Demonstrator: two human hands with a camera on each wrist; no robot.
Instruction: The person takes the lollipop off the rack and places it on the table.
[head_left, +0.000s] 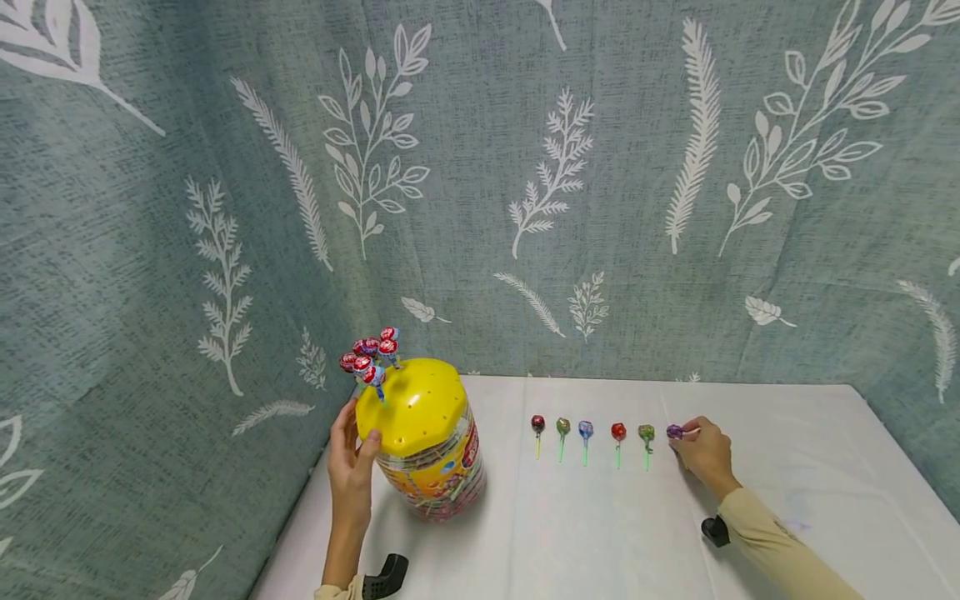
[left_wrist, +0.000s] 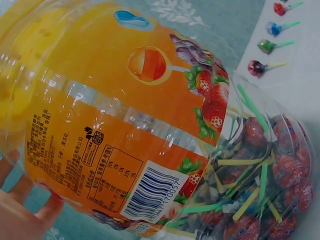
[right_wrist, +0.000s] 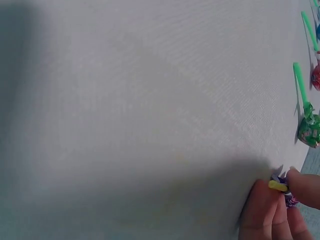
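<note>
At the left of the head view stands a clear plastic jar (head_left: 442, 482) of lollipops with a yellow lid (head_left: 420, 408). My left hand (head_left: 351, 471) grips its left side near the lid, thumb on the front. Several red-and-blue wrapped lollipops (head_left: 366, 348) stick up from holes in the lid. On the right, my right hand (head_left: 707, 457) pinches a purple-wrapped lollipop (head_left: 674, 432) low over the table. The right wrist view shows that lollipop's yellow stick end (right_wrist: 278, 186) between thumb and fingers. The left wrist view shows the jar's orange label (left_wrist: 110, 110) and lollipops inside.
Several lollipops lie in a row on the white table (head_left: 585, 533), heads away from me, among them a dark red one (head_left: 537, 423), a blue one (head_left: 586, 429) and a green one (head_left: 647, 432). A grey-green leaf-patterned curtain (head_left: 480, 208) hangs behind and at the left.
</note>
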